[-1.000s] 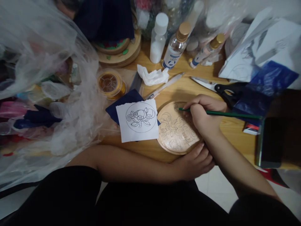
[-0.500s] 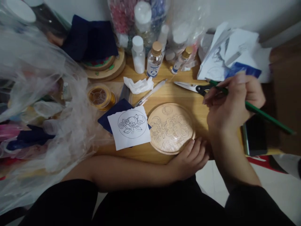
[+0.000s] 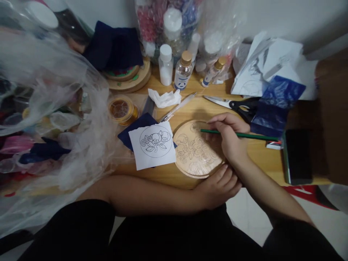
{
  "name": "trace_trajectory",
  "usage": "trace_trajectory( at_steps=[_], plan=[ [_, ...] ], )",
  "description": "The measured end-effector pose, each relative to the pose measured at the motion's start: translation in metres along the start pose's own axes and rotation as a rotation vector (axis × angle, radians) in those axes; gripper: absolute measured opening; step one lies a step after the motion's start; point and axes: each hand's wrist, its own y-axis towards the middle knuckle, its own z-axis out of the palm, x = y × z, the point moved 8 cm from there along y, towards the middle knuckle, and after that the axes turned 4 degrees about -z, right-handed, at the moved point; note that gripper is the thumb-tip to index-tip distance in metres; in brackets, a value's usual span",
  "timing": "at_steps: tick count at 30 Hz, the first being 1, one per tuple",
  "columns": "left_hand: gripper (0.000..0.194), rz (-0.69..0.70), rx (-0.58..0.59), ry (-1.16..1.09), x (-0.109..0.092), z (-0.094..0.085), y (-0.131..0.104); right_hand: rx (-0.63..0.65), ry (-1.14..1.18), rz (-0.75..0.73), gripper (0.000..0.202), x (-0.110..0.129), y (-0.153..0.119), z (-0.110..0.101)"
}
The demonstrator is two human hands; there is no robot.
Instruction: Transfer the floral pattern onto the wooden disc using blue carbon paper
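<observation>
A round wooden disc [image 3: 197, 156] with a flower pattern drawn on it lies on the table. My right hand [image 3: 231, 136] grips a green pencil [image 3: 255, 137], held nearly level over the disc's upper part, its left end near a small drawn circle. My left hand [image 3: 219, 185] rests at the disc's lower right edge, fingers bent and together against the rim. Left of the disc, a white paper [image 3: 153, 146] with an inked flower design lies over a dark blue sheet [image 3: 126, 136].
Black-handled scissors [image 3: 241, 106], blue film [image 3: 274, 108] and a phone [image 3: 298, 156] lie at the right. Behind are small bottles [image 3: 182, 74], a pen [image 3: 181, 105] and crumpled tissue [image 3: 165, 98]. A thread spool [image 3: 122, 110] and plastic bags [image 3: 89, 119] stand left.
My right hand has come left and down over the disc with the pencil, which has turned nearly level. The scissors' handles and blue film are now uncovered. The view has shifted slightly.
</observation>
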Motion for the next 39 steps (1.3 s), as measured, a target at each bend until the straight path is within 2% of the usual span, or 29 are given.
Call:
trace_trajectory(
  at_steps=[2, 5, 11, 14, 17, 20, 26, 31, 37, 39],
  plan=[
    [0.033, 0.014, 0.040, -0.018, -0.001, 0.002, 0.001, -0.013, -0.015, -0.006, 0.018, -0.004, -0.001, 0.002],
    [0.034, 0.041, 0.098, -0.045, -0.003, 0.006, 0.001, 0.033, -0.138, -0.098, 0.023, 0.001, -0.002, 0.006],
    [0.034, 0.035, 0.075, -0.065, -0.001, 0.004, 0.001, 0.060, -0.232, -0.139, 0.026, 0.006, -0.003, 0.006],
    [0.035, 0.057, 0.127, -0.068, -0.003, 0.007, 0.001, 0.065, -0.248, -0.142, 0.025, 0.007, -0.003, 0.008],
    [0.036, 0.066, 0.151, -0.071, -0.003, 0.008, 0.001, 0.047, -0.243, -0.129, 0.025, 0.007, -0.003, 0.008],
    [0.036, 0.052, 0.116, -0.072, -0.001, 0.005, 0.002, 0.030, -0.234, -0.113, 0.026, 0.006, -0.003, 0.007],
    [0.036, 0.047, 0.106, -0.074, 0.000, 0.003, 0.001, -0.131, -0.151, -0.173, 0.028, 0.014, -0.006, -0.005],
    [0.038, 0.075, 0.158, -0.075, -0.002, 0.007, 0.002, -0.058, -0.185, -0.161, 0.028, 0.011, -0.005, 0.000],
    [0.038, 0.099, 0.208, -0.085, -0.003, 0.010, 0.002, -0.037, -0.225, -0.155, 0.029, 0.008, -0.005, 0.001],
    [0.038, 0.089, 0.190, -0.093, -0.003, 0.009, 0.002, -0.038, -0.232, -0.153, 0.029, 0.008, -0.005, 0.001]
  ],
)
